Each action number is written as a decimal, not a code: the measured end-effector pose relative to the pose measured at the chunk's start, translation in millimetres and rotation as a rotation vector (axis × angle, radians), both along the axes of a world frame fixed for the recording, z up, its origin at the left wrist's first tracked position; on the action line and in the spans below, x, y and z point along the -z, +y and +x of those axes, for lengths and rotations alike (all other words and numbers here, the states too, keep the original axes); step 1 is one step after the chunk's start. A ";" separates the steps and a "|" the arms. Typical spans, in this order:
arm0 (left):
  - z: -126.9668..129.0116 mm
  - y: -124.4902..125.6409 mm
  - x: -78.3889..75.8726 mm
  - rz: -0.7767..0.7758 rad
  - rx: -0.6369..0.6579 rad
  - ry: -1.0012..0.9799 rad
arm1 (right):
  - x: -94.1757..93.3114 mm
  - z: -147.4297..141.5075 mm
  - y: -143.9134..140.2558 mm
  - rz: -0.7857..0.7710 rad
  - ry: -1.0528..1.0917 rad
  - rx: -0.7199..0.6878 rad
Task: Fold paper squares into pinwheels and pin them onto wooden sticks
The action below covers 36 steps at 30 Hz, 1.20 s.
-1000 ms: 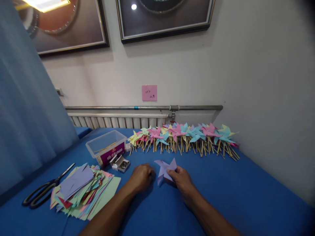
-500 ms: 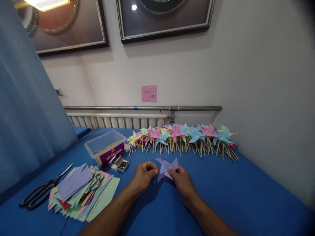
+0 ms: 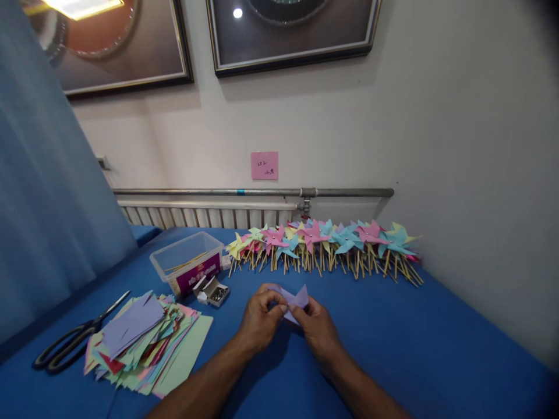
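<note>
A purple paper pinwheel (image 3: 299, 298) is held between both hands above the blue table, partly covered by the fingers. My right hand (image 3: 318, 326) pinches it from the right, thumb on its front. From the left, my left hand (image 3: 263, 314) has thumb and forefinger closed at the pinwheel's middle. Whether a pin sits between those fingertips is too small to make out. To the left of my hands stands a small open box of pins (image 3: 218, 293).
Behind lies a long row of finished pinwheels (image 3: 312, 234) on sticks. A clear plastic tub (image 3: 187, 265) holds several wooden sticks. At left are a pile of coloured paper (image 3: 148, 343) and scissors (image 3: 81, 337) on the blue table (image 3: 437, 349).
My left hand has moved right and now meets the pinwheel at its middle. The pinwheel and right hand have shifted slightly left and down.
</note>
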<state>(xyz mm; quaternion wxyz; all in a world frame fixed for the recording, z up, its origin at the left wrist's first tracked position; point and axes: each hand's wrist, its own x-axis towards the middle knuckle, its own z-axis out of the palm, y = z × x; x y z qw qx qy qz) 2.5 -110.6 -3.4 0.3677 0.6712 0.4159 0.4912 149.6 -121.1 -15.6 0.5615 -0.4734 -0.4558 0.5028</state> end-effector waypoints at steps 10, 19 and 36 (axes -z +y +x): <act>0.0 1.1 -1.2 -0.052 0.008 0.010 | -1.5 1.0 -1.2 0.007 -0.019 -0.022; 2.0 1.7 1.6 -0.090 -0.051 0.008 | -1.5 0.9 -2.0 0.026 -0.006 -0.063; 6.0 -4.5 -1.7 -0.090 -0.087 -0.009 | 0.1 1.6 -1.5 0.014 -0.052 -0.045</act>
